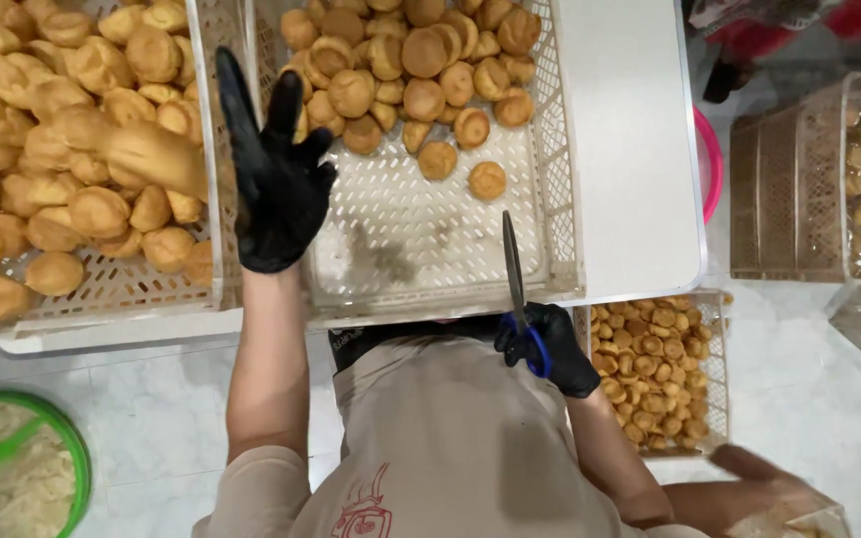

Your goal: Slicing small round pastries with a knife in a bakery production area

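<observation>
Above crates, left hand (276, 189) seemingly outspread

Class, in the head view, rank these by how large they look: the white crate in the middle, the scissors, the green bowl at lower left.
1. White crate, clearly largest.
2. Green bowl, cut off by the frame.
3. Scissors in the right hand.
Bowl against scissors is unsure: they lie at different depths.

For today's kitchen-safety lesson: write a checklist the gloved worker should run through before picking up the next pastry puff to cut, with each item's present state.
1. Left hand free to pick: ok, open, holding nothing.
2. Scissors gripped securely in right hand: ok.
3. Scissor blades closed: ok, pointing away from the body.
4. Puffs within reach: ok, middle crate holds puffs.
5. Both gloves intact: cannot tell.
6. Another person's hand away from the blades: ok.
</observation>
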